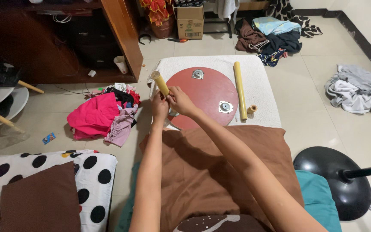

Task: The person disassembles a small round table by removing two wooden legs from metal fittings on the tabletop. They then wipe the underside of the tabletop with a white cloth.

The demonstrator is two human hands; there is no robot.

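Cushion: a brown cloth cushion (220, 172) lies nearest, soft and a little wrinkled, under both forearms; a teal cloth (318, 193) shows at its right edge.
Spotted cover: white fabric with black dots (86, 167) at lower left, with a dark brown square pillow (39, 202) on it.
Left hand: the left hand (159, 107) is closed around the lower end of a yellow wooden leg (160, 83), fingers curled on it.
Right hand: the right hand (180, 101) touches the left one and pinches the same lower end of the leg; the fingertips are hidden, so the exact grip I cannot tell.
Leg in hands: round, smooth, pale yellow, tilted up to the left, above the left edge of the round board.
Round board: a dark red round board (207, 94), smooth, lies flat on a white towel (258, 77) with rough texture; two square metal plates (226, 107) are fixed on it.
Second leg: a long yellow leg (239, 90) lies on the towel just beside the board's right edge; a small tape roll (251, 108) is near its lower end.
Floor: pale glossy tiles, a pink clothes pile (101, 116) on the left, a grey one (357, 90) on the right.
Box: a cardboard box (190, 21) stands far back; its content is not visible.
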